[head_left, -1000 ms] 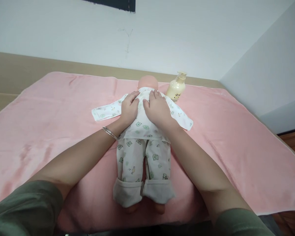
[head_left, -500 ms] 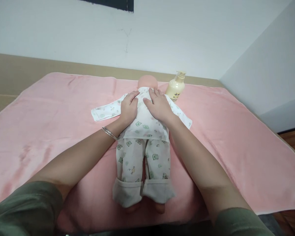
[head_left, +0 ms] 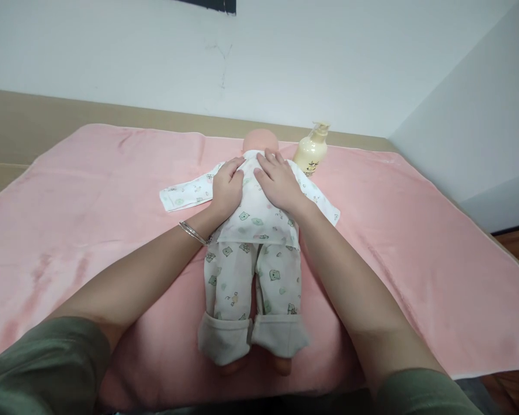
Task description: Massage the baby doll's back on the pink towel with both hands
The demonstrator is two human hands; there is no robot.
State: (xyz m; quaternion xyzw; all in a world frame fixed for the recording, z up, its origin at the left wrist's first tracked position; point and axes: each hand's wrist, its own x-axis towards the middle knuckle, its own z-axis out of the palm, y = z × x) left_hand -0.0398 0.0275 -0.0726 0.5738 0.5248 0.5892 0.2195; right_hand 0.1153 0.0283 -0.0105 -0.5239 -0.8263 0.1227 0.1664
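Observation:
A baby doll lies face down, its head toward the wall and its feet toward me. It wears a white printed top and matching trousers with the cuffs turned up. On the left side of its upper back rests my left hand, fingers stretched out near the shoulder. My right hand lies flat on the other side of the upper back, fingers spread. Neither hand grips anything. A bracelet circles my left wrist.
Beyond the doll's right-hand shoulder stands a cream pump bottle. A pink blanket covers the surface under the doll. A white wall rises behind it, with another wall at the right.
My right hand's fingers have shifted very slightly on the doll's back and look a little more spread. My left hand stays put. The view has tilted slightly.

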